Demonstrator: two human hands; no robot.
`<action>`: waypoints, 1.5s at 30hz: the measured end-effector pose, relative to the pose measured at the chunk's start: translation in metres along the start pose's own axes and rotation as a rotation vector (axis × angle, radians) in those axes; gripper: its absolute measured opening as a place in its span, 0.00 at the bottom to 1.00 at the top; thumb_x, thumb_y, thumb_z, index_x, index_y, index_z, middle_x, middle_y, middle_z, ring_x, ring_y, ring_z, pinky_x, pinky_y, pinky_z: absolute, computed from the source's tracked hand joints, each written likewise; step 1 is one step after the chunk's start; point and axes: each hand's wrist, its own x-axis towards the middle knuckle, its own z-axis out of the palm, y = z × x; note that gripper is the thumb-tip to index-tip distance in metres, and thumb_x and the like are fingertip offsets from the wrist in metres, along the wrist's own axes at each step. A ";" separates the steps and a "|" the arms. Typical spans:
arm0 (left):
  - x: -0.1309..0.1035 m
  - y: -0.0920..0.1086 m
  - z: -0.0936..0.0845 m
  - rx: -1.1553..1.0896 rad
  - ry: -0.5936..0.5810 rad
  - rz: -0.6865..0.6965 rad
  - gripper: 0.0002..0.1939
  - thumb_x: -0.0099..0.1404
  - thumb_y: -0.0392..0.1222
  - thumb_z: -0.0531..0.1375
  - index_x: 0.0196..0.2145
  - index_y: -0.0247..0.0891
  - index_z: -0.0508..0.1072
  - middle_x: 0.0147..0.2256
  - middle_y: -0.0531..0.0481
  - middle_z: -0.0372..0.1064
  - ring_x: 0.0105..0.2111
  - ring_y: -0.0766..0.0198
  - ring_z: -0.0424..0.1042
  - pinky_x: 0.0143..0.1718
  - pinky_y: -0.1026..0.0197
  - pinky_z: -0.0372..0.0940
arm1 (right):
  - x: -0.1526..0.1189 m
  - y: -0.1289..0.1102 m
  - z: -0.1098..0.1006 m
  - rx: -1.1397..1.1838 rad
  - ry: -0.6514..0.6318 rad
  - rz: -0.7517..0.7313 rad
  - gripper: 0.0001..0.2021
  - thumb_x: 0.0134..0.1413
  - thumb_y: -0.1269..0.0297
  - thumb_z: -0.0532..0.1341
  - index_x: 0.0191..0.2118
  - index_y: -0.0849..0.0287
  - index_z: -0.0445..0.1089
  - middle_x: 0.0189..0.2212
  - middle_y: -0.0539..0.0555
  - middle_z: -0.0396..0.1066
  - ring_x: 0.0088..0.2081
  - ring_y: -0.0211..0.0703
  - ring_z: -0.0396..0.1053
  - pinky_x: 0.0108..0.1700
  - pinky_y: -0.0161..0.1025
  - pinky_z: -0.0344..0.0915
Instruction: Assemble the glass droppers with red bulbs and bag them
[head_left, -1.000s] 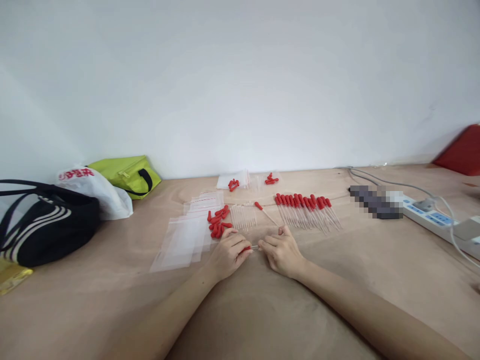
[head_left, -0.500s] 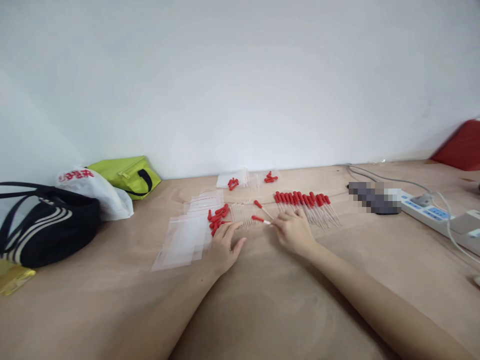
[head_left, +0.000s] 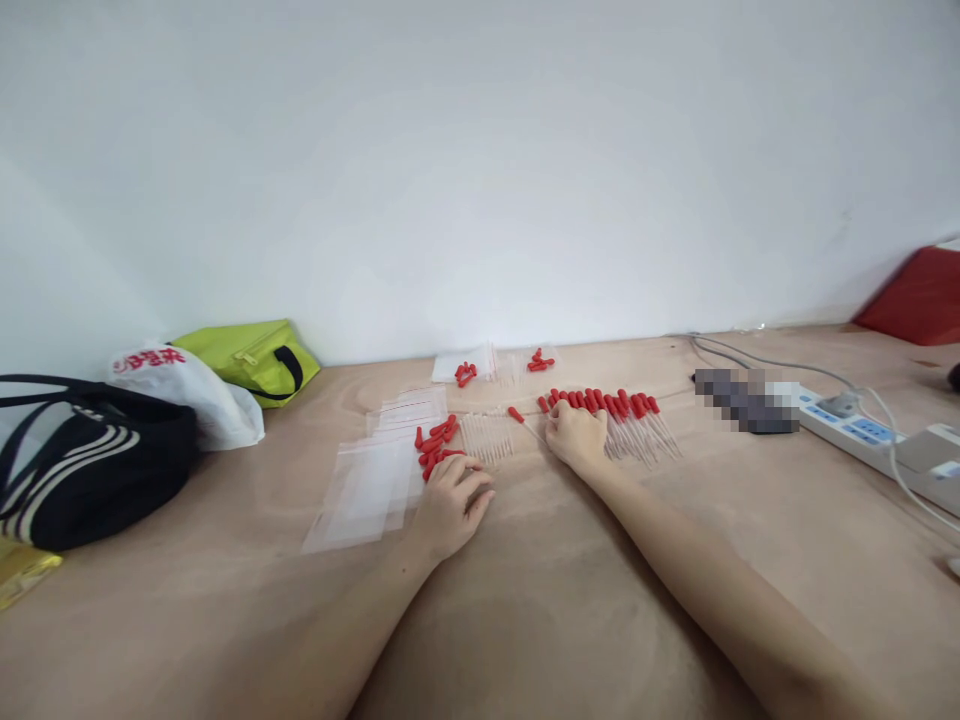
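Observation:
My right hand (head_left: 577, 435) is curled at the left end of a row of droppers with red rubber bulbs (head_left: 622, 403). Its fingers close on a red-bulbed dropper (head_left: 543, 404), the tube hidden behind the hand. Just left lies another red-bulbed dropper (head_left: 515, 414) at a slant. My left hand (head_left: 454, 503) rests palm down on the table, fingers apart and nothing visible in them. Its fingertips are beside a pile of loose red bulbs (head_left: 436, 440). Between the hands, thin clear tubes (head_left: 486, 436) lie side by side. Clear zip bags (head_left: 360, 495) overlap left of my left hand.
Farther back are more bags (head_left: 450, 366) with red bulbs (head_left: 466, 374) and another small red pile (head_left: 539, 360). A power strip (head_left: 862, 430) with cables and a blurred dark object (head_left: 739, 400) lie right. A black bag (head_left: 105, 460), white plastic bag (head_left: 217, 400) and green bag (head_left: 247, 350) stand left.
My right hand has carried the red-bulbed dropper right and away from me to the row's left end. My left hand has stayed nearly in place.

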 end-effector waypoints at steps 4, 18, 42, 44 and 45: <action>0.000 0.000 0.000 0.023 0.014 -0.013 0.03 0.56 0.35 0.57 0.30 0.39 0.70 0.35 0.47 0.65 0.38 0.58 0.64 0.40 0.52 0.60 | -0.004 -0.002 -0.001 0.004 0.055 -0.058 0.14 0.52 0.59 0.49 0.33 0.61 0.69 0.28 0.58 0.72 0.35 0.47 0.67 0.40 0.44 0.43; 0.001 -0.003 -0.002 0.066 0.059 -0.089 0.03 0.56 0.37 0.58 0.29 0.39 0.71 0.34 0.48 0.66 0.39 0.58 0.64 0.41 0.53 0.59 | -0.012 -0.007 -0.005 -0.094 -0.026 -0.124 0.18 0.52 0.60 0.48 0.28 0.64 0.72 0.27 0.63 0.72 0.29 0.48 0.68 0.41 0.47 0.44; 0.067 -0.094 -0.030 0.314 -0.337 -0.579 0.08 0.53 0.48 0.60 0.26 0.42 0.74 0.34 0.49 0.70 0.37 0.54 0.68 0.37 0.56 0.58 | -0.002 -0.066 -0.008 0.073 -0.251 -0.007 0.16 0.49 0.58 0.51 0.33 0.64 0.72 0.33 0.64 0.72 0.37 0.51 0.68 0.43 0.48 0.49; 0.066 -0.090 -0.033 0.320 -0.292 -0.576 0.08 0.54 0.47 0.59 0.27 0.41 0.73 0.35 0.48 0.70 0.38 0.54 0.67 0.37 0.56 0.58 | -0.001 -0.067 -0.008 0.070 -0.258 0.001 0.16 0.49 0.60 0.51 0.34 0.64 0.72 0.34 0.65 0.72 0.37 0.51 0.68 0.43 0.48 0.50; 0.065 -0.087 -0.035 0.328 -0.263 -0.578 0.08 0.55 0.47 0.58 0.29 0.40 0.73 0.36 0.47 0.69 0.39 0.54 0.66 0.38 0.56 0.58 | 0.000 -0.067 -0.007 0.070 -0.260 0.002 0.15 0.49 0.60 0.51 0.34 0.64 0.72 0.34 0.64 0.72 0.37 0.51 0.68 0.43 0.48 0.50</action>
